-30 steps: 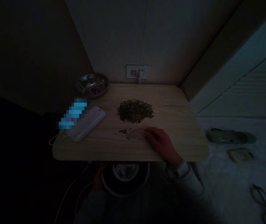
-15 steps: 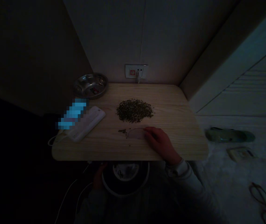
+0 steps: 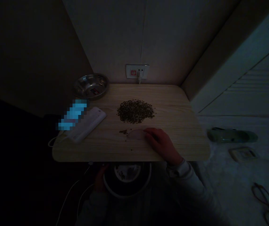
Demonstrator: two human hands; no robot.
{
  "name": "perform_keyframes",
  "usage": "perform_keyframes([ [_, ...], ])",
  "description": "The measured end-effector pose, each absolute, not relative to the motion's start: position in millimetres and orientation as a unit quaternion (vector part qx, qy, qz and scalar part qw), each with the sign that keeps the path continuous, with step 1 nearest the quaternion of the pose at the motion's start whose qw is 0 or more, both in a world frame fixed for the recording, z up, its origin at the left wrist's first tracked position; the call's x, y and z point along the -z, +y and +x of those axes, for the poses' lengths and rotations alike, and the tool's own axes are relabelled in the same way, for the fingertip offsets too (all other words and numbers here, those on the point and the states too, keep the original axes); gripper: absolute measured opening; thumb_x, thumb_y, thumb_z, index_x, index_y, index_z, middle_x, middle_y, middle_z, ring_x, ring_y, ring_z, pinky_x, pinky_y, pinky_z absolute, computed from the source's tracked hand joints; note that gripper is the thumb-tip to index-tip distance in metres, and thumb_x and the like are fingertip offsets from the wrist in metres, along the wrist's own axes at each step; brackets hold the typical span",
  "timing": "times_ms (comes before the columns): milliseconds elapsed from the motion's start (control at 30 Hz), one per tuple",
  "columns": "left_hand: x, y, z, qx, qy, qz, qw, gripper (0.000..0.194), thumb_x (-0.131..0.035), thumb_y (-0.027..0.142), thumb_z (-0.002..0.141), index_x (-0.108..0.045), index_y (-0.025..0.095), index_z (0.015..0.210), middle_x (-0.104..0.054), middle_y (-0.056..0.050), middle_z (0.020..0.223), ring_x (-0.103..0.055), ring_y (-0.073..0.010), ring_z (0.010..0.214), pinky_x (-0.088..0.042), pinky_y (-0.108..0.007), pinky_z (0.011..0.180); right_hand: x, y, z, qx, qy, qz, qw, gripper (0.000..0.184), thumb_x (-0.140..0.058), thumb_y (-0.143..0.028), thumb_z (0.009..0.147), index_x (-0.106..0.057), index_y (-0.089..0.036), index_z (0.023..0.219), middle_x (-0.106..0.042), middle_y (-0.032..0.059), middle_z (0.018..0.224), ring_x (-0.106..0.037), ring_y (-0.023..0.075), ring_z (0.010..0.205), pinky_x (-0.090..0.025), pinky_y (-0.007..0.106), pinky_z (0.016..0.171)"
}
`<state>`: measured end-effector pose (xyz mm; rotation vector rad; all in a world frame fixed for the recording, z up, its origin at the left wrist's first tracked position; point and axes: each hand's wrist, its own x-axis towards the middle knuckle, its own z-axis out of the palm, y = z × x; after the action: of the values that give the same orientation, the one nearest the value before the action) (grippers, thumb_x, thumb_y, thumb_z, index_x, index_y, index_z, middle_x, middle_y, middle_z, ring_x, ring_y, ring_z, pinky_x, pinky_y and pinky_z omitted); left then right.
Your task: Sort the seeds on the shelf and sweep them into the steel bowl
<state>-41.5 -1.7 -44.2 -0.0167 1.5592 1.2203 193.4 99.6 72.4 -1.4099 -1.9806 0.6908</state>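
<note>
Where right hand (image 3: 162, 143) pinches, sheet (image 3: 136, 135) juts (leftward).

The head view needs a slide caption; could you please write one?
In dim light, the right hand holds a thin pale piece near a heap of dark grains on a table.

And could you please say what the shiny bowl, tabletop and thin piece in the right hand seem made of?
Shiny bowl: polished metal, perhaps stainless steel, from its bright reflections. Tabletop: matte wood or laminate, from its grain lines. Thin piece: possibly smooth plastic, looking translucent, though dimly lit.
</note>
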Motion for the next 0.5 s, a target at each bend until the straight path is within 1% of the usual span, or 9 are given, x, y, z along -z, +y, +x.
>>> perform_keyframes([
  [200,50.4,-2.4,-43.0,-0.519,0.665,-0.001,0.537,0.011,-0.053,0.013,0.059,-0.061,0.019,0.053,-0.066,-0.004,0.060,-0.049,-0.0274,0.099,-0.031,-0.041,0.090,-71.2,98.9,193.2,-0.263,-0.751,-0.521,0.310,0.021,-0.042,-0.026,0.080,-0.055,-0.021,0.096,-0.061,0.0023,0.091,-0.054,0.0159,0.081,-0.040,0.030,0.072],
  [333,51.2,-3.9,-42.4,-0.518,0.667,0.009,0.536,0.010,-0.054,0.014,0.058,-0.061,0.019,0.055,-0.066,-0.004,0.061,-0.048,-0.0278,0.100,-0.032,-0.041,0.090,-71.1,98.8,192.7,-0.262,-0.755,-0.515,0.310,0.021,-0.042,-0.025,0.079,-0.054,-0.021,0.096,-0.061,0.0018,0.090,-0.054,0.0155,0.081,-0.039,0.029,0.072],
  [500,49.3,-5.0,-45.2,-0.520,0.665,0.023,0.535,0.011,-0.055,0.011,0.056,-0.062,0.020,0.055,-0.067,-0.004,0.066,-0.046,-0.0266,0.102,-0.029,-0.037,0.092,-73.1,98.9,191.8,-0.265,-0.761,-0.505,0.309,0.021,-0.043,-0.024,0.079,-0.054,-0.020,0.096,-0.062,0.0020,0.089,-0.054,0.0151,0.080,-0.039,0.029,0.073],
])
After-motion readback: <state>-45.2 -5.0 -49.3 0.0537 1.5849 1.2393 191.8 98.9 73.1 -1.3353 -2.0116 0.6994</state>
